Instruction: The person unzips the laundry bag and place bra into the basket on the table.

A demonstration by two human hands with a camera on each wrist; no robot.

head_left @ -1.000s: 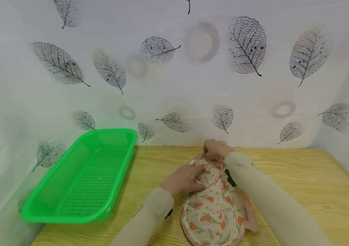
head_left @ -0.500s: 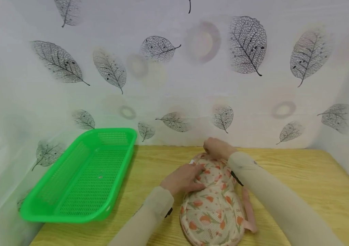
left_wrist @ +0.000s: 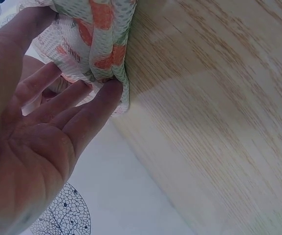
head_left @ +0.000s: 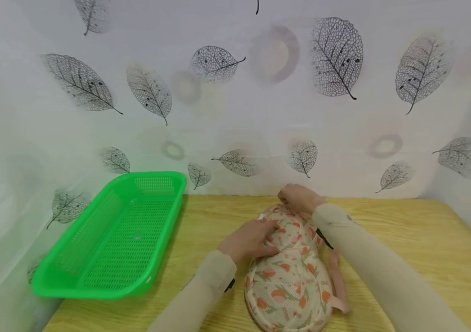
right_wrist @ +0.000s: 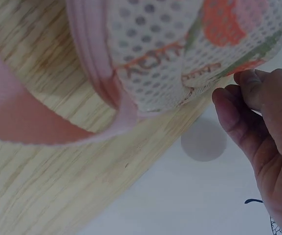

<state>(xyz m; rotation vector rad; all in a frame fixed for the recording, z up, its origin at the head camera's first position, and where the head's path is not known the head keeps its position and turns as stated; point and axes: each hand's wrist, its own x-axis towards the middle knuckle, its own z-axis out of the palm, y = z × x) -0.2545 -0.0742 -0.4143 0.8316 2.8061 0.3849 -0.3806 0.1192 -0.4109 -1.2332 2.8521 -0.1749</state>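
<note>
A padded mesh piece [head_left: 289,276] printed with orange tulips lies lengthwise on the table, rounded at both ends and narrower at its middle. It has pink edging and a pink strap [head_left: 337,281] along its right side. My left hand [head_left: 249,240] rests on its upper left part with fingers spread. In the left wrist view, those fingertips touch folds of the fabric [left_wrist: 94,39]. At the far end my right hand [head_left: 301,199] pinches the edge. The right wrist view shows thumb and forefinger together at the mesh's corner [right_wrist: 248,63].
A green plastic basket [head_left: 115,293] with perforated sides stands at the left of the wooden table [head_left: 409,249]. White cloth with a leaf print [head_left: 235,106] hangs right behind the table's back edge and along both sides.
My right hand and forearm shift slightly right at the padded piece's far end. My left hand stays in place on the fabric. The basket has not moved.
</note>
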